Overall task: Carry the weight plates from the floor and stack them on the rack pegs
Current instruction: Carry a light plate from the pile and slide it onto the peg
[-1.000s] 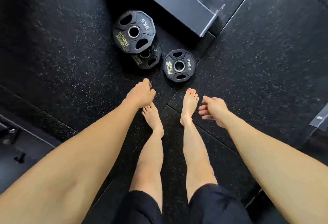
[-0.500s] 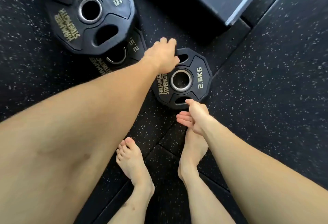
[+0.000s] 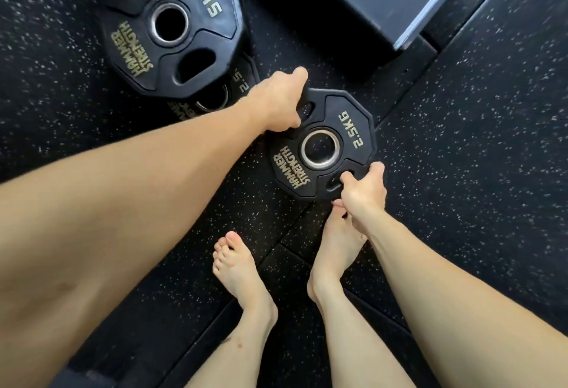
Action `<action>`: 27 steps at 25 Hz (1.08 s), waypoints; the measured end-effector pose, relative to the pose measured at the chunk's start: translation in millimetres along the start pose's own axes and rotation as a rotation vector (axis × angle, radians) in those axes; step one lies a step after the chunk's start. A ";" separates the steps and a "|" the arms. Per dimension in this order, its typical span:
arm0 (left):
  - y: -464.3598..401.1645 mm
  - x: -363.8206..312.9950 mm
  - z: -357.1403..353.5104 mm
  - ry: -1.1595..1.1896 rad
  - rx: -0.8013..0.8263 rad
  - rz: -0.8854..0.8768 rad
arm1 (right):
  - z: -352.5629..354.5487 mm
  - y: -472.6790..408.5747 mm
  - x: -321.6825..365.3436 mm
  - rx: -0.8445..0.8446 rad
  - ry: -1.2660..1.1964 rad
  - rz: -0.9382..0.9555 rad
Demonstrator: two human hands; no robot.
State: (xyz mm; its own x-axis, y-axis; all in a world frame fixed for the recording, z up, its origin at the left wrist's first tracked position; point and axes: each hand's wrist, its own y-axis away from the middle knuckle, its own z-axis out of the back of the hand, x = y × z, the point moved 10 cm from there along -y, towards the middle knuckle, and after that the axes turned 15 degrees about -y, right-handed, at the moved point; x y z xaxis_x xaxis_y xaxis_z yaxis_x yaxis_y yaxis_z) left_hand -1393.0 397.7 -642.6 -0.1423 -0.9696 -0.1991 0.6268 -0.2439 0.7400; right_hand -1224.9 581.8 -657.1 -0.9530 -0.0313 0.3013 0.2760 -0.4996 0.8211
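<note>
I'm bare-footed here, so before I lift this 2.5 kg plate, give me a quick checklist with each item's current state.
1. Left hand grips the 2.5 kg plate at its far slot: ok.
2. Right hand grips the near slot: ok.
3. Right foot away from the plate: not ok, toes sit right beside its near edge.
4. Left foot away: ok.
5. Plate apart from the 5 kg plate: ok.
6. Route to the rack pegs: cannot tell, pegs out of view.

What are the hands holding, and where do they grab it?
Both hold the 2.5 kg plate: the left hand at its top-left edge, the right hand at its bottom-right grip hole.
</note>
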 end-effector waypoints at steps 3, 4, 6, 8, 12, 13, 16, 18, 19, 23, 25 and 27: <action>63.3 25.4 3.4 0.295 0.043 0.191 | 37.9 48.8 56.4 0.048 0.274 0.251; 91.2 27.6 8.1 0.369 0.047 0.219 | 47.1 69.9 74.3 0.086 0.312 0.325; 154.5 28.1 28.1 0.496 0.039 0.266 | 67.1 119.0 104.1 0.166 0.338 0.425; 217.7 24.9 55.0 0.588 0.008 0.301 | 88.8 174.9 129.0 0.239 0.289 0.462; 345.1 18.7 129.7 0.733 -0.152 0.405 | 136.9 292.9 155.3 0.313 0.069 0.355; 377.8 15.9 149.2 0.807 -0.197 0.421 | 149.5 326.0 162.6 0.326 0.036 0.345; 473.4 5.2 201.5 1.045 -0.326 0.427 | 185.1 427.1 185.0 0.369 -0.010 0.389; 535.8 1.7 237.2 1.154 -0.413 0.406 | 206.0 487.3 204.9 0.403 -0.056 0.458; 569.0 -2.0 257.0 1.220 -0.458 0.361 | 217.0 519.4 214.0 0.415 -0.073 0.486; 687.0 -7.4 314.1 1.346 -0.611 0.170 | 247.5 626.4 235.0 0.502 -0.132 0.585; 729.5 -8.7 325.5 1.266 -0.659 0.086 | 254.9 664.4 236.9 0.569 -0.143 0.645; 764.2 -8.9 324.1 1.192 -0.720 0.066 | 259.7 697.0 238.1 0.623 -0.145 0.719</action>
State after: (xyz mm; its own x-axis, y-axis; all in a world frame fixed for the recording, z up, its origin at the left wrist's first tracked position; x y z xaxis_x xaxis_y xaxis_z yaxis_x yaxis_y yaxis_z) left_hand -1161.1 213.6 132.9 0.4055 -0.2892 -0.8671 0.9100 0.2177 0.3529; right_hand -1226.9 450.9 112.8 -0.5166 -0.0222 0.8559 0.8450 0.1483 0.5138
